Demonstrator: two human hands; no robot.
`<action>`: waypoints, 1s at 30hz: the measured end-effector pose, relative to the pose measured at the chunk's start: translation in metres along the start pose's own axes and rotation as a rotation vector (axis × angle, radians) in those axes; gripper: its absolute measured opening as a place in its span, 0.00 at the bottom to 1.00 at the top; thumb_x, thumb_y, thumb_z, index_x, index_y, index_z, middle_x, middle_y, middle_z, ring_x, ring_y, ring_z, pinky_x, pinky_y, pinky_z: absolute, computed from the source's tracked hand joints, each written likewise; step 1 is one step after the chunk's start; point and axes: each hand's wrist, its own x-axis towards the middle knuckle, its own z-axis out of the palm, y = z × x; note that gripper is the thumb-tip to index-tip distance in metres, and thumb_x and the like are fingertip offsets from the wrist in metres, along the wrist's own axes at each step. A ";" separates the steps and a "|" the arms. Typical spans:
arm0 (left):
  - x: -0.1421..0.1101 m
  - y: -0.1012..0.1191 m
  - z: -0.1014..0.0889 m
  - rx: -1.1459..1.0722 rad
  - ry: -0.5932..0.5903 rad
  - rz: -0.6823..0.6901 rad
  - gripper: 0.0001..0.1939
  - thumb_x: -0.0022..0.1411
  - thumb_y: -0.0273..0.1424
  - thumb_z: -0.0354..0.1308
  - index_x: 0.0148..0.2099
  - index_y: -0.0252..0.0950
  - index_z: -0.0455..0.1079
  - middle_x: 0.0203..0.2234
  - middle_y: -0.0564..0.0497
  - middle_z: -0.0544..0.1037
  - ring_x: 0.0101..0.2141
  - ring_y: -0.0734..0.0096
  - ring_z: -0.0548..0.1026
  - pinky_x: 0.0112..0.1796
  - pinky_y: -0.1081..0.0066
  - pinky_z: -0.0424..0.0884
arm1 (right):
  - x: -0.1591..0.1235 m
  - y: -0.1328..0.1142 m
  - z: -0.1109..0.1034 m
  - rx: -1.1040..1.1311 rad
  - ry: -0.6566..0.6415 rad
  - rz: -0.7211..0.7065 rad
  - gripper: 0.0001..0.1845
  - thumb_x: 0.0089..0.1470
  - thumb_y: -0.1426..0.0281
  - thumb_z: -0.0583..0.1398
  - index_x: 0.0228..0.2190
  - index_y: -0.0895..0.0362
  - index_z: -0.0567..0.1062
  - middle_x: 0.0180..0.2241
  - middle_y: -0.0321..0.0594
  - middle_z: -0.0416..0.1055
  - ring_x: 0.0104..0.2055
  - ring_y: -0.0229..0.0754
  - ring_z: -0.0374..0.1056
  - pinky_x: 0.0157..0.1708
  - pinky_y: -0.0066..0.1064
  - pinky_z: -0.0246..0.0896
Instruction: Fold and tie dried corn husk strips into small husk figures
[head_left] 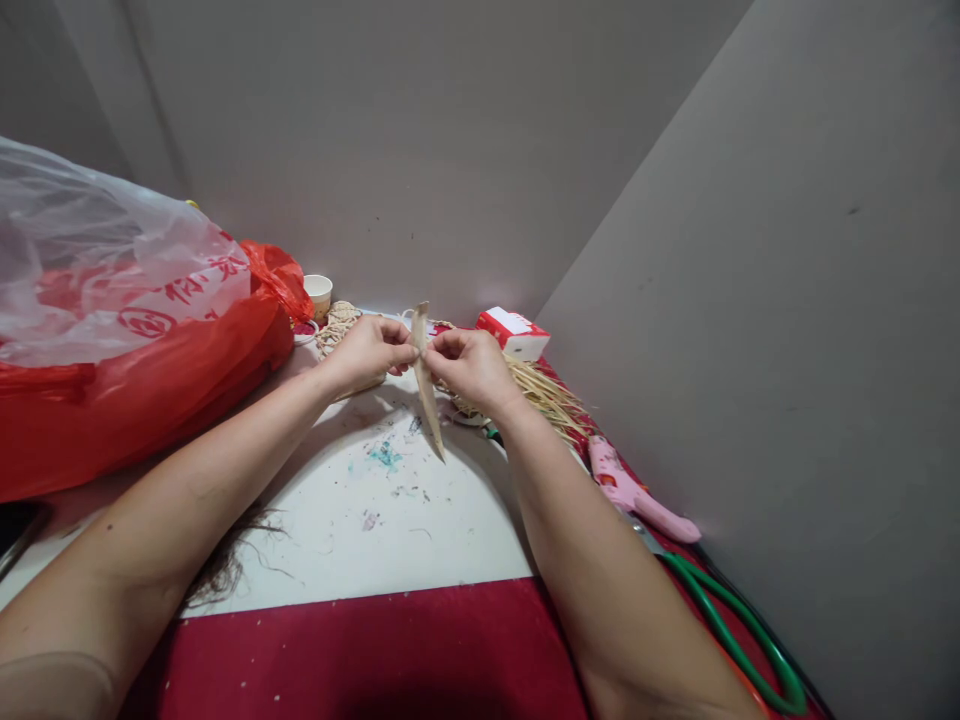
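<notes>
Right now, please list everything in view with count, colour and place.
plastic bags: uncounted, red and whitish, left
cup: one, whitish, behind cord
cord: uncounted, beige, near cup
strip: one, tan, between hands
box: one, red-white, behind straws
straws: many, yellowish, before box
glue gun: one, pink, right
scissors: one, green-handled, lower right
board: one, white, centre
cloth: uncounted, red, bottom
fibres: many, dark, lower left
walls: two, grey, behind
dark object: one, left edge
left hand: one, bare, centre
right hand: one, bare, centre
</notes>
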 end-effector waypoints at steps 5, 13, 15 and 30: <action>0.001 -0.001 0.000 -0.008 0.007 0.005 0.04 0.47 0.20 0.58 0.23 0.31 0.70 0.15 0.54 0.70 0.19 0.80 0.67 0.24 0.76 0.61 | 0.000 -0.002 0.001 -0.020 0.005 -0.020 0.08 0.45 0.68 0.57 0.19 0.57 0.70 0.20 0.36 0.69 0.24 0.36 0.63 0.25 0.27 0.56; -0.001 0.008 -0.002 -0.282 -0.051 0.094 0.06 0.47 0.26 0.65 0.26 0.30 0.70 0.19 0.53 0.73 0.22 0.80 0.70 0.29 0.75 0.68 | 0.001 0.000 -0.006 0.039 0.064 0.087 0.07 0.43 0.67 0.59 0.19 0.57 0.69 0.17 0.34 0.67 0.22 0.35 0.63 0.23 0.26 0.56; -0.001 0.008 -0.003 -0.332 -0.010 0.085 0.07 0.47 0.26 0.66 0.27 0.30 0.70 0.20 0.53 0.73 0.23 0.80 0.71 0.30 0.74 0.69 | 0.003 0.002 -0.009 0.203 0.102 0.200 0.07 0.42 0.66 0.60 0.21 0.56 0.69 0.19 0.35 0.69 0.22 0.36 0.65 0.22 0.26 0.59; 0.021 -0.025 -0.023 -0.559 0.183 -0.137 0.08 0.52 0.24 0.65 0.30 0.30 0.67 0.21 0.48 0.77 0.24 0.75 0.77 0.30 0.75 0.74 | 0.009 0.018 -0.105 0.205 1.259 -0.023 0.02 0.51 0.70 0.53 0.29 0.53 0.61 0.31 0.39 0.71 0.34 0.40 0.73 0.29 0.30 0.68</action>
